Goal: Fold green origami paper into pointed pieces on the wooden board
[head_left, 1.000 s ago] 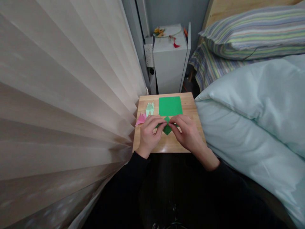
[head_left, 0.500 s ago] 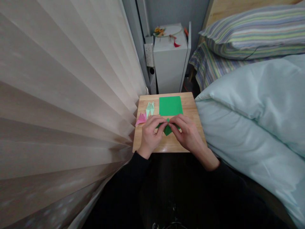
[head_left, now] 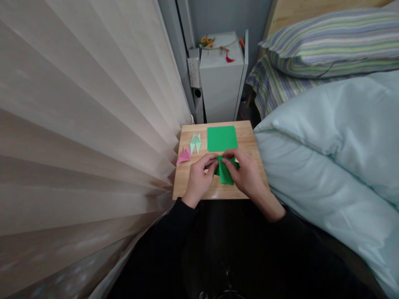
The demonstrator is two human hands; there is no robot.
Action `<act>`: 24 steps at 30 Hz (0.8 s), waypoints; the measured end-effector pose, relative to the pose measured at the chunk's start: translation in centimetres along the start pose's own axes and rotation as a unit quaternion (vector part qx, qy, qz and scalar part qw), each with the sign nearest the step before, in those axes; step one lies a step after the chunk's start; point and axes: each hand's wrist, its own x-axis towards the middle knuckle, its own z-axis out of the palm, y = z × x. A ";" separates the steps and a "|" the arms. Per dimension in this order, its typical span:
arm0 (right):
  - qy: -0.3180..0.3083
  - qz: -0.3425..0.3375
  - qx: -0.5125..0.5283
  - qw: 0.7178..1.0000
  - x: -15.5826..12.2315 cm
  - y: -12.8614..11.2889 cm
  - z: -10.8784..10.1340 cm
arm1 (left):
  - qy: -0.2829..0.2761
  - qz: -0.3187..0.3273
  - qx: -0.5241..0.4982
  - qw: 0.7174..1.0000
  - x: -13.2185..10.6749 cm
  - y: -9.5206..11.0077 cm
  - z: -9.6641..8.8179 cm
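Observation:
Between my hands, over the near part of a small wooden table [head_left: 215,192], is a folded piece of green paper [head_left: 225,172]. My left hand [head_left: 201,174] pinches its left edge between thumb and fingers. On the other side my right hand [head_left: 245,168] grips the upper right part, its fingertips partly behind the paper. One panel of the paper hangs down toward me. Just beyond lies a flat green paper square [head_left: 222,138]. Left of that square sit a pale green folded paper piece [head_left: 195,143] and a pink folded paper piece [head_left: 184,155].
A pleated curtain [head_left: 93,124] hangs close along the left. To the right is a bed with a pale blue quilt [head_left: 318,137] and a striped pillow [head_left: 336,39]. Behind the table stands a white cabinet [head_left: 220,87] with a red tassel [head_left: 229,58] on top.
The green paper has gone from a small pointed diamond shape to a wider, opened form with a panel hanging down. Both hands stay on it, and my right fingers have shifted slightly.

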 end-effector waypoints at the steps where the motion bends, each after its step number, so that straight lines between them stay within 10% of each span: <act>1: 0.005 0.002 -0.002 1.000 0.0 0.0 0.0 | -0.002 -0.010 -0.010 1.000 0.0 0.0 0.0; 18: -0.019 0.010 -0.002 1.000 0.2 0.5 -0.5 | -0.092 -0.046 -0.103 0.989 0.5 -0.2 -0.4; 24: 0.031 0.071 0.052 0.996 0.0 1.2 0.0 | -0.005 -0.034 -0.072 0.997 0.6 -0.5 -0.8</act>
